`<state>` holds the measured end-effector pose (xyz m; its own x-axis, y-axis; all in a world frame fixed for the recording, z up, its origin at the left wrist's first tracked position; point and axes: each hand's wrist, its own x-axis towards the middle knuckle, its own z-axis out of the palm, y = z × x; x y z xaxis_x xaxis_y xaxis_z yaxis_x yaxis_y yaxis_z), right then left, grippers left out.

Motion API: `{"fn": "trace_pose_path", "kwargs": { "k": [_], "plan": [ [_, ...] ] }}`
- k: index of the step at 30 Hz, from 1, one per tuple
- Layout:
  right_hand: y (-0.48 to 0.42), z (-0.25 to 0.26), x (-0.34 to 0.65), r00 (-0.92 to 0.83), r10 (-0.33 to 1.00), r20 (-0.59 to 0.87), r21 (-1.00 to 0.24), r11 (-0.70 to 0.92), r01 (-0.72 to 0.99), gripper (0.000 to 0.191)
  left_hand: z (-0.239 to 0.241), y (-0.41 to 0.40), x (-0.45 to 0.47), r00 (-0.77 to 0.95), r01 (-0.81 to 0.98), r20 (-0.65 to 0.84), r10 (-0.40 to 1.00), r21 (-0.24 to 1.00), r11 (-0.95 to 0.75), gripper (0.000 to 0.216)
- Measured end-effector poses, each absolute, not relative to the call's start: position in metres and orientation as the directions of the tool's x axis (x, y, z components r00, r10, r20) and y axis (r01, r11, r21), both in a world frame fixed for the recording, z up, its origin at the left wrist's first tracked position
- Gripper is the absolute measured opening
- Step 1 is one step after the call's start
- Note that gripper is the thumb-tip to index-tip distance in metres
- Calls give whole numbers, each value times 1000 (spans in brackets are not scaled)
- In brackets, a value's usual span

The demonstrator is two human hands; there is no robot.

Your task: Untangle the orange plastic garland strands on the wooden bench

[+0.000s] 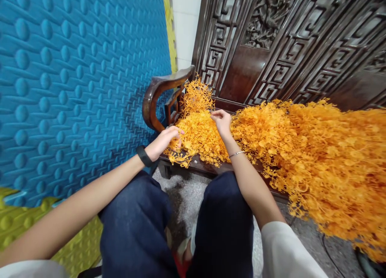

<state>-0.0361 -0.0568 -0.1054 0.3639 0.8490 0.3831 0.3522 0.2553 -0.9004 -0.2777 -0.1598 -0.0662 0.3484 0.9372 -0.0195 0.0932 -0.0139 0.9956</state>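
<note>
Head-worn view, forward and down

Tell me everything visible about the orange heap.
The orange heap is a tangle of thin, branching, plastic-looking sprigs, bulkier at the right. It lies along the dark wooden bench from the curved armrest, spilling past the front edge. The left hand is at its left end, the right hand over it; hand contact is unclear.
</note>
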Motion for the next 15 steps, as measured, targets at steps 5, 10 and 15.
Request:
{"fn": "trace_pose_path", "kwargs": {
  "k": [5, 10, 15],
  "plan": [
    [-53, -108, -33, 352, 884, 308, -923, 188, 335, 9, -65, -160, -284, 337, 137, -52, 940, 991, 6, 29],
    [-65, -100, -45, 225, 893, 389, -904, 323, 280, 29, -62, -163, -290, 389, 125, -10, 921, 991, -42, 34],
    [-101, -76, -72, -140, 938, 316, -933, 334, 131, 24, -65, -161, -296, 396, 51, 66, 916, 994, -94, 39]
  ]
}}
